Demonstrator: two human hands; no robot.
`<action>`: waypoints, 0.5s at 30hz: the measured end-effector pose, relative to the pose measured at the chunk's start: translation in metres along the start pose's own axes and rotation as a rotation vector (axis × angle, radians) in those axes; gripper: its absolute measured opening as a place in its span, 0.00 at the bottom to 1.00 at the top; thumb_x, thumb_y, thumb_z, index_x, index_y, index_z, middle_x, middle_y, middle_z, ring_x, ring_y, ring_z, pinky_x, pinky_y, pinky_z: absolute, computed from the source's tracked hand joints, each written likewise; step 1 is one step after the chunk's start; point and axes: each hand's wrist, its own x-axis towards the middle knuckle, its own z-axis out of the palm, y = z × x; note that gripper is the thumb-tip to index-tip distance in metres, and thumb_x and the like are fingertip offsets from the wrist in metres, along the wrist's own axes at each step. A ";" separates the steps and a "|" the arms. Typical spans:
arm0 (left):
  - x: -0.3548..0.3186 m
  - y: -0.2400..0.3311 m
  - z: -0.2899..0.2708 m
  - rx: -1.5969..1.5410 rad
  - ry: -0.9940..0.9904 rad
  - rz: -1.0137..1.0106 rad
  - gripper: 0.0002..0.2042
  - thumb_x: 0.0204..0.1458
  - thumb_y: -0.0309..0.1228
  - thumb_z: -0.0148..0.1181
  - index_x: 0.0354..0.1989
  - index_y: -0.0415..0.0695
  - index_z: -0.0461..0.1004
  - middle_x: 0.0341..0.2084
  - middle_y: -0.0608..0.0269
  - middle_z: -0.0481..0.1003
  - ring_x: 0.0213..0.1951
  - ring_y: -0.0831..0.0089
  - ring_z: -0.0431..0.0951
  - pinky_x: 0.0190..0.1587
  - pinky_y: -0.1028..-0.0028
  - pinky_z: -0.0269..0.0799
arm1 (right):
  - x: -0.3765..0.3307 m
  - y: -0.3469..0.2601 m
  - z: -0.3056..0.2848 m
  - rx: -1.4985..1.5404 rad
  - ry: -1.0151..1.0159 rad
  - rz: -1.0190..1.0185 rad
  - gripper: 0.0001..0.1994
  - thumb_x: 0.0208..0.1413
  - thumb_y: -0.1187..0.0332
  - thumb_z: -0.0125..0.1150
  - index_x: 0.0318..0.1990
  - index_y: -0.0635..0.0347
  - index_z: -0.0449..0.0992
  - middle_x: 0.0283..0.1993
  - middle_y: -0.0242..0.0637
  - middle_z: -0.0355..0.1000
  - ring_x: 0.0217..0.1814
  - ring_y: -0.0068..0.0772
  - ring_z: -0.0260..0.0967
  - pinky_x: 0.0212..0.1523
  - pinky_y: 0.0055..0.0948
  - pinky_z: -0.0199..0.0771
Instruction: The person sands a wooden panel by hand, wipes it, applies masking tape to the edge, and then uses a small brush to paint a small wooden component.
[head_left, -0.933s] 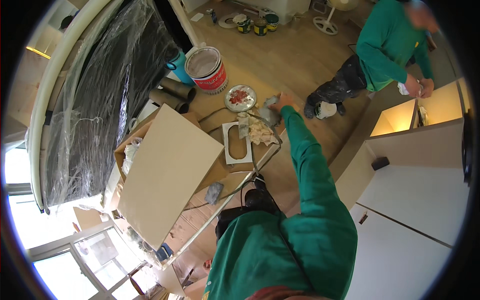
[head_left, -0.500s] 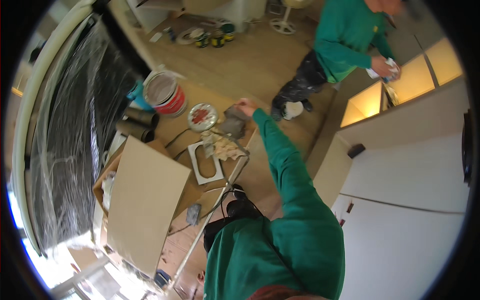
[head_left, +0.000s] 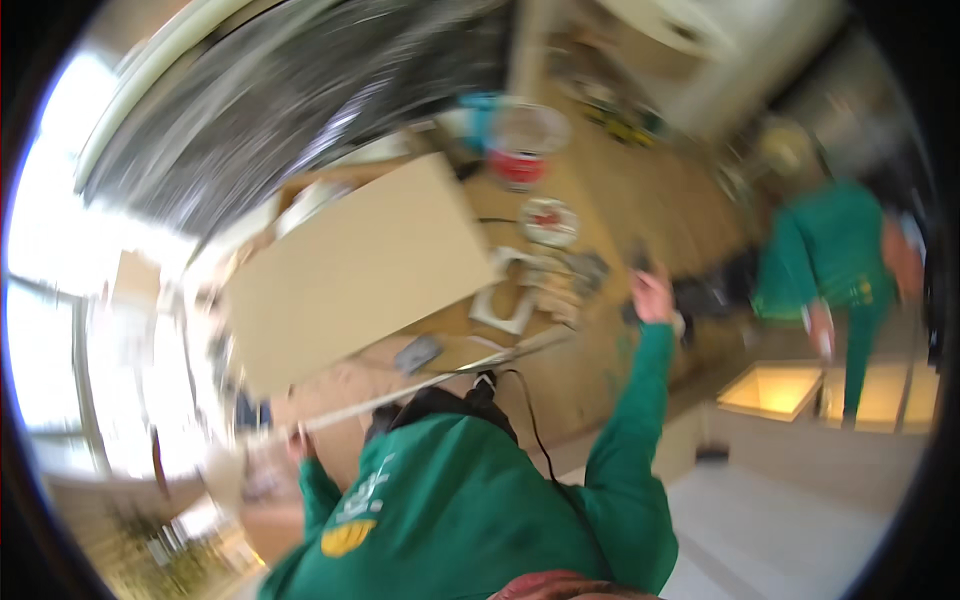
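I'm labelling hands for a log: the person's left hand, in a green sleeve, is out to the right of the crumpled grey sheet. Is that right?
Not quite: it is the right hand, in a green sleeve, that is out to the right of the crumpled grey sheet. The head view shows this; the left hand is at the picture's lower left.

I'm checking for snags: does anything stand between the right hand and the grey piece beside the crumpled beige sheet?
Nothing visible does: just brown surface shows between the right hand and the grey piece to its left. Motion blur could hide something thin.
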 end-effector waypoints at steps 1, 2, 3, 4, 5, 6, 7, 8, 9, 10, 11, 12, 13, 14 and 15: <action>0.009 -0.010 -0.009 0.003 0.155 0.114 0.15 0.57 0.37 0.66 0.47 0.42 0.75 0.32 0.63 0.78 0.30 0.76 0.76 0.28 0.73 0.71 | -0.007 0.003 0.014 -0.028 -0.043 -0.032 0.33 0.53 0.86 0.56 0.68 0.56 0.61 0.56 0.44 0.70 0.49 0.38 0.72 0.52 0.35 0.77; 0.020 -0.003 -0.010 -0.495 0.299 -0.288 0.13 0.56 0.34 0.67 0.46 0.43 0.76 0.31 0.64 0.78 0.31 0.76 0.76 0.28 0.74 0.71 | -0.015 -0.002 0.038 -0.090 -0.161 -0.012 0.32 0.54 0.85 0.54 0.68 0.57 0.61 0.60 0.43 0.69 0.52 0.37 0.71 0.53 0.33 0.75; 0.044 0.003 -0.026 -0.683 0.416 -0.270 0.12 0.56 0.33 0.67 0.46 0.43 0.76 0.32 0.63 0.78 0.31 0.76 0.77 0.29 0.76 0.71 | -0.020 0.002 0.047 -0.028 -0.213 -0.008 0.30 0.57 0.83 0.53 0.69 0.56 0.61 0.62 0.42 0.68 0.56 0.35 0.70 0.54 0.32 0.72; 0.057 0.015 -0.030 -0.667 0.435 -0.199 0.13 0.57 0.33 0.67 0.46 0.41 0.76 0.33 0.61 0.79 0.32 0.76 0.77 0.32 0.76 0.74 | -0.025 -0.004 0.063 -0.085 -0.167 -0.022 0.28 0.59 0.80 0.52 0.68 0.58 0.62 0.64 0.43 0.67 0.59 0.34 0.68 0.57 0.33 0.70; 0.081 0.035 -0.043 -0.430 0.515 -0.062 0.14 0.59 0.33 0.64 0.48 0.38 0.75 0.35 0.59 0.79 0.35 0.75 0.78 0.36 0.75 0.76 | -0.034 0.000 0.082 -0.163 -0.210 -0.017 0.27 0.59 0.80 0.52 0.68 0.59 0.62 0.64 0.42 0.66 0.62 0.35 0.67 0.58 0.34 0.69; 0.105 0.082 -0.039 -0.433 0.422 -0.028 0.14 0.61 0.32 0.62 0.51 0.37 0.74 0.38 0.57 0.79 0.39 0.73 0.79 0.43 0.74 0.76 | -0.040 -0.005 0.103 -0.249 -0.236 -0.053 0.27 0.59 0.79 0.52 0.67 0.60 0.62 0.65 0.42 0.66 0.64 0.35 0.66 0.60 0.35 0.68; 0.120 0.135 -0.041 -0.387 0.361 0.077 0.16 0.61 0.30 0.61 0.55 0.36 0.73 0.45 0.56 0.78 0.46 0.70 0.78 0.50 0.74 0.74 | -0.046 -0.002 0.130 -0.286 -0.272 -0.074 0.27 0.59 0.79 0.52 0.67 0.61 0.62 0.65 0.42 0.66 0.64 0.35 0.65 0.62 0.36 0.67; 0.135 0.158 -0.051 -0.306 0.274 0.197 0.19 0.59 0.30 0.62 0.57 0.36 0.72 0.51 0.53 0.76 0.54 0.64 0.76 0.56 0.70 0.72 | -0.054 0.016 0.159 -0.304 -0.312 -0.075 0.26 0.59 0.79 0.52 0.67 0.62 0.62 0.65 0.42 0.65 0.65 0.36 0.64 0.63 0.37 0.66; 0.150 0.197 -0.053 -0.057 0.181 0.360 0.22 0.56 0.31 0.65 0.59 0.37 0.71 0.56 0.49 0.73 0.59 0.55 0.73 0.62 0.64 0.68 | -0.063 0.035 0.179 -0.321 -0.334 -0.102 0.26 0.59 0.79 0.52 0.67 0.62 0.61 0.65 0.42 0.65 0.66 0.36 0.63 0.65 0.38 0.65; 0.158 0.245 -0.050 0.153 0.120 0.547 0.26 0.54 0.33 0.68 0.61 0.40 0.70 0.59 0.47 0.71 0.62 0.48 0.69 0.66 0.59 0.62 | -0.073 0.055 0.195 -0.352 -0.352 -0.123 0.26 0.59 0.79 0.52 0.67 0.63 0.61 0.65 0.42 0.65 0.67 0.36 0.63 0.66 0.38 0.64; 0.171 0.267 -0.044 0.285 -0.009 0.663 0.32 0.54 0.41 0.68 0.65 0.41 0.66 0.64 0.46 0.67 0.68 0.47 0.62 0.70 0.54 0.56 | -0.082 0.073 0.213 -0.390 -0.373 -0.142 0.26 0.59 0.79 0.52 0.66 0.63 0.61 0.65 0.43 0.65 0.67 0.37 0.62 0.67 0.39 0.62; 0.186 0.279 -0.030 0.370 -0.121 0.757 0.34 0.55 0.46 0.66 0.67 0.42 0.64 0.66 0.47 0.63 0.69 0.48 0.58 0.71 0.51 0.52 | -0.091 0.087 0.234 -0.435 -0.389 -0.171 0.25 0.59 0.80 0.52 0.66 0.64 0.61 0.64 0.43 0.65 0.67 0.37 0.62 0.69 0.39 0.61; 0.200 0.287 -0.015 0.453 -0.239 0.853 0.36 0.55 0.50 0.64 0.68 0.43 0.62 0.69 0.49 0.60 0.71 0.49 0.55 0.72 0.49 0.48 | -0.107 0.106 0.258 -0.444 -0.364 -0.150 0.25 0.58 0.81 0.51 0.64 0.65 0.62 0.64 0.45 0.64 0.67 0.38 0.62 0.70 0.39 0.58; 0.210 0.288 0.003 0.514 -0.322 0.923 0.38 0.57 0.57 0.57 0.70 0.45 0.61 0.71 0.50 0.57 0.72 0.49 0.52 0.73 0.44 0.43 | -0.121 0.121 0.272 -0.449 -0.387 -0.105 0.24 0.58 0.81 0.51 0.64 0.64 0.62 0.64 0.45 0.64 0.67 0.39 0.62 0.70 0.40 0.59; 0.220 0.284 0.022 0.553 -0.378 1.036 0.39 0.57 0.60 0.54 0.70 0.45 0.61 0.71 0.50 0.57 0.72 0.49 0.53 0.73 0.44 0.42 | -0.131 0.135 0.281 -0.462 -0.408 -0.061 0.24 0.58 0.81 0.52 0.63 0.64 0.62 0.64 0.45 0.64 0.67 0.39 0.62 0.70 0.40 0.60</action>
